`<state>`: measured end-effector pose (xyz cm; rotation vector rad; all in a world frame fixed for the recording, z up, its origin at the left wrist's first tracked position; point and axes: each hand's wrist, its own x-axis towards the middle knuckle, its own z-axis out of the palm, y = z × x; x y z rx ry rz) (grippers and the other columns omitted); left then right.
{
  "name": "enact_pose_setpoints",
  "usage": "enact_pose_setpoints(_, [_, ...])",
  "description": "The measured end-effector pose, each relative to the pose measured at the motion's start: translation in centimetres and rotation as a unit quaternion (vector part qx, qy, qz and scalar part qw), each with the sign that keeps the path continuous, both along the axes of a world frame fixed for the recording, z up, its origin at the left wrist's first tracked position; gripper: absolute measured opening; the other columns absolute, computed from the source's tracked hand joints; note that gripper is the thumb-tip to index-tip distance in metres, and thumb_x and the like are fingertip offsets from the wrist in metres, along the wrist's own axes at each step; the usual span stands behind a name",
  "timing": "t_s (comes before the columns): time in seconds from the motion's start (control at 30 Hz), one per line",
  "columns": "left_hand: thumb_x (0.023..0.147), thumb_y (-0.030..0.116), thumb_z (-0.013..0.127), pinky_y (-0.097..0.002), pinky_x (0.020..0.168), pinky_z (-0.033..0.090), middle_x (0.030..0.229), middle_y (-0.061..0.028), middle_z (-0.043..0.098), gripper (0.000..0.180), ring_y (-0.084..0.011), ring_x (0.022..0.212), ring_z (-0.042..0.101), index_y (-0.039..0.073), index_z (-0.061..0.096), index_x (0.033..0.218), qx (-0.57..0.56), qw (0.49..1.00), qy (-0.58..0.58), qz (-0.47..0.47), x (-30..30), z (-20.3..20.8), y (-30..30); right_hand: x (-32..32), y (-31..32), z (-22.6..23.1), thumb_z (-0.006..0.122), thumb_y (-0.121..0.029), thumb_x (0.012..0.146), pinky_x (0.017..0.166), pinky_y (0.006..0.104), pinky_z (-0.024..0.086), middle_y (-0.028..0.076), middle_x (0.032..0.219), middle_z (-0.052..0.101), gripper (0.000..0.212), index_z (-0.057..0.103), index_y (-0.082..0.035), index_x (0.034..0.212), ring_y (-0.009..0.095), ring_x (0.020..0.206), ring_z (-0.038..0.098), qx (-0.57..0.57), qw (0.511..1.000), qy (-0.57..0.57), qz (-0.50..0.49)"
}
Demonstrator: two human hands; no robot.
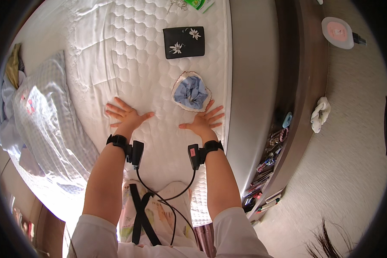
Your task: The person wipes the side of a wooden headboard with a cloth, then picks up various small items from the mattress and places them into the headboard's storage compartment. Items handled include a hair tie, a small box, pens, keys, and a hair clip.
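Observation:
My left hand (125,116) lies on the white quilted mattress (137,77) with its fingers spread and nothing in it. To its right, my right hand (203,121) is also spread out, palm down and holding nothing. Just beyond my right fingertips sits a blue scrunchie (191,93) with a pale, scalloped edge; a fingertip reaches its rim, though I cannot tell if they touch. Farther off lies a black wallet (184,42) with white flower decorations. Black straps with small boxes and cables circle both wrists.
A grey checked pillow (56,116) rests at the left. At the far edge is a green packet (198,4). On the right, a brown ledge holds a tray of hair ties and pens (268,161). Beyond it are a white scrunchie (320,114) and a spray bottle (337,32).

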<state>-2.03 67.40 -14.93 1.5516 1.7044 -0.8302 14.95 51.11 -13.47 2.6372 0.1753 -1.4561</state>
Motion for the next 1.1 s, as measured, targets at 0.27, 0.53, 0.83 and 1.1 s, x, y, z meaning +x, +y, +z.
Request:
enact_pose_setpoints(0.27, [0.048, 0.058, 0.089, -0.0707, 0.106, 0.002, 0.147, -0.0271, -0.033, 0.159, -0.0480, 0.136, -0.030, 0.012, -0.028, 0.145, 0.059, 0.980, -0.028, 0.187, 2.4, 0.1, 0.7, -0.1, -0.2, 0.6, 0.092, -0.052, 0.045, 0.100, 0.0733, -0.008, 0.035, 0.138, -0.041, 0.165, -0.037, -0.008, 0.139, 0.058, 0.126, -0.036, 0.036, 0.999, -0.011, 0.001])
enact_pose_setpoints(0.53, [0.042, 0.075, 0.081, -0.0758, 0.101, 0.002, 0.146, -0.0348, -0.026, 0.164, -0.0567, 0.134, -0.022, 0.006, -0.028, 0.143, 0.063, 0.975, 0.039, 0.211, 4.8, -0.2, 1.6, -1.6, -2.4, 0.6, 0.092, -0.043, 0.051, 0.099, 0.0735, -0.011, 0.032, 0.142, -0.038, 0.156, -0.029, -0.010, 0.145, 0.056, 0.130, -0.032, 0.169, 0.980, -0.104, 0.010])
enact_pose_setpoints(0.83, [0.041, 0.077, 0.080, -0.0743, 0.102, 0.004, 0.148, -0.0357, -0.020, 0.165, -0.0582, 0.136, -0.015, 0.005, -0.028, 0.143, 0.039, 0.980, 0.067, 0.186, 4.8, 0.0, 2.0, -1.2, -0.8, 1.6, 0.069, -0.006, 0.081, 0.112, 0.0529, 0.023, 0.023, 0.155, 0.013, 0.056, 0.048, -0.009, 0.134, 0.045, 0.142, 0.013, 0.464, 0.856, -0.208, 0.095])
enact_pose_setpoints(1.1, [0.042, 0.082, 0.075, -0.0680, 0.107, 0.009, 0.151, -0.0335, -0.013, 0.160, -0.0580, 0.137, -0.006, 0.008, -0.020, 0.148, 0.017, 0.978, 0.107, 0.176, 5.1, -0.4, 2.2, -0.1, 0.7, 6.1, 0.066, 0.002, 0.078, 0.089, 0.0353, 0.046, 0.017, 0.120, 0.058, 0.026, 0.060, -0.001, 0.103, 0.034, 0.108, 0.058, 0.516, 0.796, -0.315, -0.011])
